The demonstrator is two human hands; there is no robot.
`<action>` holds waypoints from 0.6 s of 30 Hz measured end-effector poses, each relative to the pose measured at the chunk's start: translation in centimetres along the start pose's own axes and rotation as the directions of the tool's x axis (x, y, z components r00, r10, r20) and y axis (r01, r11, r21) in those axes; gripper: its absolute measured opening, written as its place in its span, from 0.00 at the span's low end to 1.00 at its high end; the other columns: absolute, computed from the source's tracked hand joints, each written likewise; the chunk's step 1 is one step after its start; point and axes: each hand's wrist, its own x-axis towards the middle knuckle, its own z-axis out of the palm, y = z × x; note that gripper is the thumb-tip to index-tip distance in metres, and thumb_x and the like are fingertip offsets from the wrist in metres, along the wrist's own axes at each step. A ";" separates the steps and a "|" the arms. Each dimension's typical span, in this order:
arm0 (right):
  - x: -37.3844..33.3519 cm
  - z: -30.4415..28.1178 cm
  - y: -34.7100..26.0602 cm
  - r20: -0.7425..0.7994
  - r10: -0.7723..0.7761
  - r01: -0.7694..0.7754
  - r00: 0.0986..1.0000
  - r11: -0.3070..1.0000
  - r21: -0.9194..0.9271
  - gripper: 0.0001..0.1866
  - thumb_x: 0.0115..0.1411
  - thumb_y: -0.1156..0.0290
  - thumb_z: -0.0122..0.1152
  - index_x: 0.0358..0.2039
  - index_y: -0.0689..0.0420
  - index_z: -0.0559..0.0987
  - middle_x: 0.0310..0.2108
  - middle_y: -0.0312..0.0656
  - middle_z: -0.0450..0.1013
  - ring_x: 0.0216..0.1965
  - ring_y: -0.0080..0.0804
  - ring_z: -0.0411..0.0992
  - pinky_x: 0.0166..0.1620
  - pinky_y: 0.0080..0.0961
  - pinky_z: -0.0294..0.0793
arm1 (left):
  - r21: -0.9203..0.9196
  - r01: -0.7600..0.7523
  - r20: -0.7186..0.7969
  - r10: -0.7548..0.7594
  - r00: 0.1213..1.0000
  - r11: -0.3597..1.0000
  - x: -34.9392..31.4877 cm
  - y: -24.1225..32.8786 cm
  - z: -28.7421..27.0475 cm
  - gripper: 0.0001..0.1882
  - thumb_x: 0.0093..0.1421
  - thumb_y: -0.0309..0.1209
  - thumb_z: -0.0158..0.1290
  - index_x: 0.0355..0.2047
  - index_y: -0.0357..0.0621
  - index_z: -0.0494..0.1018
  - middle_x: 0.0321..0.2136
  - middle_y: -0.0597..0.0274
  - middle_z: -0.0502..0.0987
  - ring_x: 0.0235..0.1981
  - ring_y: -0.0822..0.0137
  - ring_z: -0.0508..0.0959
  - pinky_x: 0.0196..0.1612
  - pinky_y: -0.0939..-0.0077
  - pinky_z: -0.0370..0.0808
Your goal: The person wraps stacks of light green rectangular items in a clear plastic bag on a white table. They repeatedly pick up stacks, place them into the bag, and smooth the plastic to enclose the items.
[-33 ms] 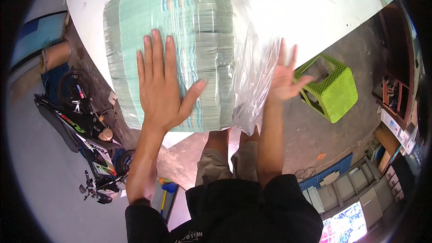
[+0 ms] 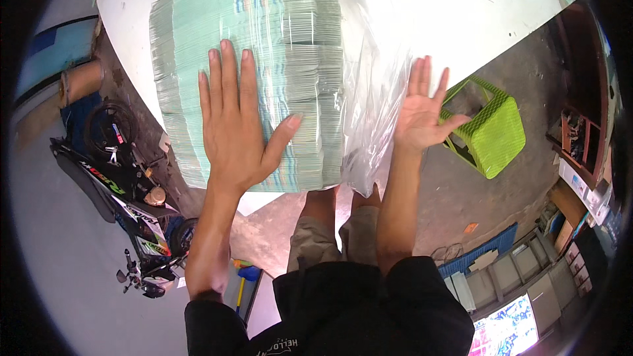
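A large block of tightly stacked, pale green thin sheets or packets (image 2: 198,46), with coloured stripes along it, lies inside a clear plastic bag (image 2: 372,102). My left hand (image 2: 234,125) rests flat on top of the block, fingers stretched forward and thumb out to the right. The bag's loose, crumpled end spreads over the table to the right of the block and droops past the near edge. Beside that loose end is my right hand (image 2: 420,115), open with its palm showing and thumb pointing right. Nothing is held in it. What the sheets are I cannot tell.
The block lies on a white table (image 2: 475,13). Right of the table stands a green plastic stool (image 2: 498,135). A motorbike (image 2: 142,217) is on the left. Shelving (image 2: 514,273) and a lit screen (image 2: 508,329) are at the lower right.
My right hand has shifted slightly right, away from the loose plastic, with its palm turned more into view. My left hand stays flat on the block.
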 end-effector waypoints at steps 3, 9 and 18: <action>-0.1 0.5 2.5 -0.031 0.061 -0.061 0.998 0.998 0.003 0.51 0.69 0.28 0.35 0.77 0.55 0.46 0.77 0.49 0.47 0.76 0.45 0.47 0.76 0.45 0.47 | 0.036 -0.001 -0.008 0.001 1.000 0.999 -0.2 0.5 -0.1 0.50 0.66 0.55 0.52 0.74 0.29 0.49 0.74 0.30 0.46 0.76 0.33 0.45 0.74 0.39 0.39; 2.2 3.2 -2.5 0.192 0.008 -0.024 0.981 0.996 0.082 0.54 0.65 0.23 0.34 0.78 0.52 0.47 0.76 0.57 0.46 0.74 0.50 0.52 0.75 0.53 0.49 | 0.072 -0.013 -0.021 0.015 1.000 0.997 -0.7 -0.3 0.4 0.50 0.67 0.57 0.51 0.73 0.28 0.50 0.74 0.30 0.46 0.75 0.34 0.46 0.74 0.40 0.40; 0.7 3.4 -3.6 0.054 -0.061 0.058 0.997 0.996 0.062 0.52 0.67 0.25 0.32 0.77 0.51 0.48 0.76 0.57 0.45 0.76 0.53 0.46 0.77 0.47 0.45 | 0.124 -0.016 -0.110 0.029 0.994 0.992 -0.9 -1.0 1.4 0.48 0.67 0.58 0.49 0.72 0.28 0.53 0.72 0.29 0.51 0.75 0.34 0.49 0.74 0.42 0.42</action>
